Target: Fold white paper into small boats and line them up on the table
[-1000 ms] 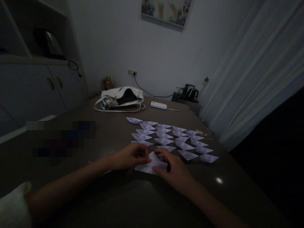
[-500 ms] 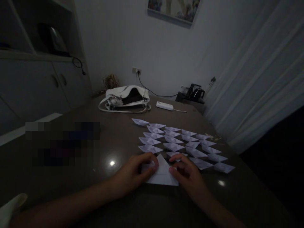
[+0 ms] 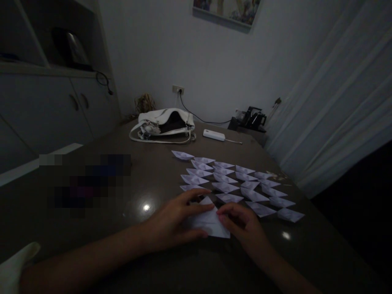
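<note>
A white sheet folded to a peak (image 3: 210,224) lies on the dark table in front of me, a crease line across it. My left hand (image 3: 179,220) rests over its left part with fingers spread, the index finger lying across the paper and the thumb near its lower edge. At the right slanting edge, my right hand (image 3: 240,222) pinches the folded paper between thumb and fingertips. Just beyond both hands, several white paper boats (image 3: 225,187) stand in rows; my left fingers partly hide the nearest boat on the left (image 3: 189,188).
A white handbag (image 3: 165,122) sits gaping at the far end of the table (image 3: 147,171). Right of it lies a white power bank-like device (image 3: 213,134) with a short cable. Small pale scraps (image 3: 277,176) lie near the right edge. A blurred-out patch (image 3: 92,179) covers the left side.
The view has shifted, so the boats and bag appear farther right. My left hand has spread from a pinch to lie over the paper; my right hand has closed on its right edge.
</note>
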Demonstrator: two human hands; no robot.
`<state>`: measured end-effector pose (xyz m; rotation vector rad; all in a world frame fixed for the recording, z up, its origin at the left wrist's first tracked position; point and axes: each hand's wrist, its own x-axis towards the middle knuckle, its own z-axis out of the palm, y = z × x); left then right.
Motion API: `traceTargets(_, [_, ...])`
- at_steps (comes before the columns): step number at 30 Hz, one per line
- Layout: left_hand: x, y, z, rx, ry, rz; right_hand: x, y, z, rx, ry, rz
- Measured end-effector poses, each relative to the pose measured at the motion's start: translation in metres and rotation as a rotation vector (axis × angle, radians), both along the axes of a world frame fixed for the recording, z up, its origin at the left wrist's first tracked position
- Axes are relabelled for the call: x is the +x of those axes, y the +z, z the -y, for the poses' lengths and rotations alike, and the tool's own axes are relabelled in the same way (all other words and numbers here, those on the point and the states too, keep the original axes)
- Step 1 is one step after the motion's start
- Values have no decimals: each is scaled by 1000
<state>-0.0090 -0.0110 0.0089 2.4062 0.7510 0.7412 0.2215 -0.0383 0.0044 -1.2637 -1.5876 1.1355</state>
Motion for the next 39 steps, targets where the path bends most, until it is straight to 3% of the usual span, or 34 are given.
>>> traceTargets(4, [-1, 4, 2, 124, -74, -137, -1, 2, 0, -18, 39, -47])
traceTargets(9, [1, 4, 5, 111, -57, -129, -1, 6, 2, -67, 50, -85])
traceTargets(16, [3, -2, 3, 105, 11, -60, -8, 10, 6, -251, 169, -405])
traceTargets(22, [4, -9, -1, 118, 56, -18, -11, 13, 8, -293, 255, -579])
traceTargets(29, [2, -13, -2, 65, 75, 15, -9, 9, 8, -274, 303, -519])
traceTargets(39, [3, -11, -4, -16, 71, 66, -5, 5, 10, -90, 268, -264])
